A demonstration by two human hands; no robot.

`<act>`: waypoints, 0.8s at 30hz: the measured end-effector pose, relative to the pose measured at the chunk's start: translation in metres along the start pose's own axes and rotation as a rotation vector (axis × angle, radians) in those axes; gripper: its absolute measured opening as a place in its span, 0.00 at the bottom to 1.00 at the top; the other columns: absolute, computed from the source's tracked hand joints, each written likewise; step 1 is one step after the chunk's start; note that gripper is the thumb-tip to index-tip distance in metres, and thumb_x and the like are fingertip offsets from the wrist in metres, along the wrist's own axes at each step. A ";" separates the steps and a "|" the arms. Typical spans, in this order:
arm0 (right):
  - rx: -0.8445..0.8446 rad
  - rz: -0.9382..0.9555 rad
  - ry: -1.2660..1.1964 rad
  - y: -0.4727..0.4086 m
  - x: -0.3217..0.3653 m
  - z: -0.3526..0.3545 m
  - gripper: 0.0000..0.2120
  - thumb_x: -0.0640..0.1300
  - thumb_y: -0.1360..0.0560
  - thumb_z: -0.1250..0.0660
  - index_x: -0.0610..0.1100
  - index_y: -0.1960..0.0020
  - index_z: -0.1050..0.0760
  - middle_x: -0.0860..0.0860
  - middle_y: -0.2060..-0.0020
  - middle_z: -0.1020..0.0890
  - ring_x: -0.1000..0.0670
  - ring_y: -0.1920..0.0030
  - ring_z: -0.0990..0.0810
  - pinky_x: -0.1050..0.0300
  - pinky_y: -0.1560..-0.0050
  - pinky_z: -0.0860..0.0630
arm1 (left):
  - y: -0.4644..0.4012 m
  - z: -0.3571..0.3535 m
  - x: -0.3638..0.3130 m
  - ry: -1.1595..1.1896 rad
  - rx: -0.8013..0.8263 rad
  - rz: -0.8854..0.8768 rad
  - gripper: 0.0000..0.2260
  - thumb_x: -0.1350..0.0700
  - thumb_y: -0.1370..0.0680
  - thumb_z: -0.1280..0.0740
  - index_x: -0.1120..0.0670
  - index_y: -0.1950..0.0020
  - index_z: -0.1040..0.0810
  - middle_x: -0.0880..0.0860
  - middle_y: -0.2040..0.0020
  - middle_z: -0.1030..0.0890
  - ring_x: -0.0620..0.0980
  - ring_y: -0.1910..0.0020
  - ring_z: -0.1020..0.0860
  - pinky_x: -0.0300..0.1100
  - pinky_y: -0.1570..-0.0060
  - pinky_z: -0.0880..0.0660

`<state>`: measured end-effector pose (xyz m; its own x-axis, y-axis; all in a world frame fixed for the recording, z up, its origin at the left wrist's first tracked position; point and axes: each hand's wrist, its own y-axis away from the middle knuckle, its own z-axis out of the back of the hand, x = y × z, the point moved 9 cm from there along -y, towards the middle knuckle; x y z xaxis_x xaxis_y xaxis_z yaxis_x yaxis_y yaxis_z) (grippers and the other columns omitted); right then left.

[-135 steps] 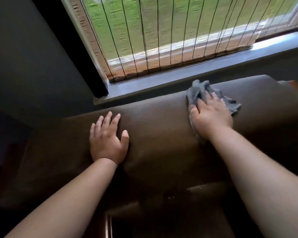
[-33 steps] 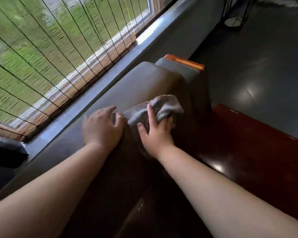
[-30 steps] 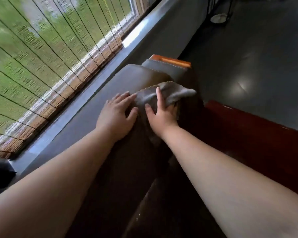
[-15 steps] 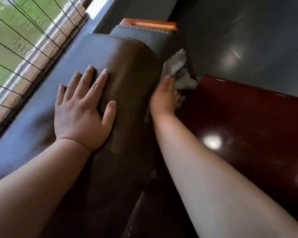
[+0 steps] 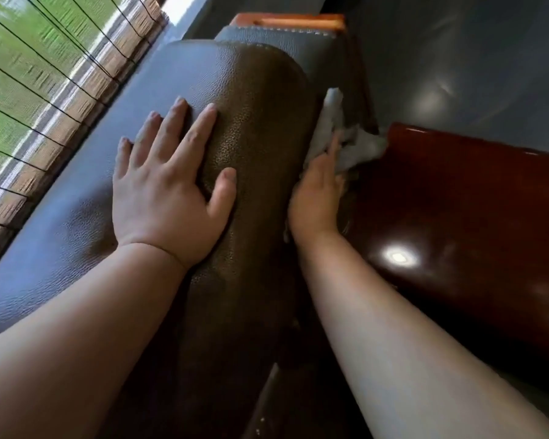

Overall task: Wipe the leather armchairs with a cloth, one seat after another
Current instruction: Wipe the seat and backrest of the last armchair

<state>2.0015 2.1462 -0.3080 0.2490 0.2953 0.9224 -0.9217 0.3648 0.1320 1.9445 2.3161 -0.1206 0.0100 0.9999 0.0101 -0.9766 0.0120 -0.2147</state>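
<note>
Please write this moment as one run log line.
left hand flat on backrest | right hand presses cloth on its front

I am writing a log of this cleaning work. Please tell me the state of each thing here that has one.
left hand: open, flat on the backrest top.
right hand: presses the cloth, fingers straight.
cloth: crumpled, against the backrest front.
leather backrest: dented under the left hand.
blind: lowered over the window.

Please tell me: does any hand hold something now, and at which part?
The right hand presses the grey cloth against the side of the leather backrest, over its lower part. The left hand lies flat on the backrest and holds nothing.
</note>
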 end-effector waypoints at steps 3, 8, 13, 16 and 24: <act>0.037 0.145 0.068 0.092 -0.005 -0.003 0.26 0.51 0.14 0.54 0.41 0.20 0.41 0.37 0.18 0.44 0.32 0.23 0.36 0.34 0.22 0.42 | -0.001 0.001 0.000 0.009 -0.013 -0.007 0.33 0.34 0.21 0.46 0.38 0.15 0.44 0.49 0.15 0.41 0.57 0.16 0.44 0.62 0.18 0.48; 0.172 0.036 0.060 0.075 -0.016 -0.005 0.36 0.54 0.18 0.66 0.37 0.22 0.36 0.32 0.22 0.37 0.28 0.25 0.35 0.33 0.24 0.39 | 0.002 -0.001 0.001 0.029 -0.044 -0.009 0.32 0.35 0.21 0.44 0.39 0.16 0.42 0.50 0.15 0.39 0.58 0.17 0.42 0.62 0.19 0.47; 0.146 -0.169 0.188 -0.019 -0.052 0.002 0.34 0.55 0.18 0.62 0.41 0.18 0.41 0.37 0.20 0.42 0.33 0.21 0.43 0.38 0.22 0.48 | 0.000 0.002 0.001 0.033 -0.039 0.000 0.33 0.34 0.22 0.45 0.38 0.16 0.42 0.49 0.15 0.39 0.58 0.17 0.42 0.64 0.19 0.46; 0.255 -0.012 0.265 0.056 -0.051 -0.011 0.31 0.46 0.25 0.60 0.36 0.29 0.34 0.25 0.39 0.25 0.24 0.38 0.26 0.28 0.33 0.30 | -0.002 0.001 0.000 0.014 -0.041 -0.012 0.33 0.33 0.22 0.45 0.39 0.16 0.41 0.50 0.16 0.39 0.59 0.17 0.42 0.65 0.20 0.46; 0.250 -0.181 0.218 -0.017 -0.078 -0.004 0.33 0.56 0.18 0.60 0.41 0.19 0.42 0.37 0.19 0.42 0.36 0.20 0.45 0.41 0.20 0.51 | 0.000 0.000 0.002 0.033 -0.063 -0.008 0.33 0.33 0.21 0.44 0.39 0.16 0.41 0.49 0.16 0.39 0.58 0.17 0.42 0.63 0.19 0.47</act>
<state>1.9984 2.1204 -0.3830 0.4474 0.4363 0.7807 -0.8943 0.2094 0.3955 1.9446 2.3178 -0.1201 0.0261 0.9995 -0.0197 -0.9611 0.0197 -0.2754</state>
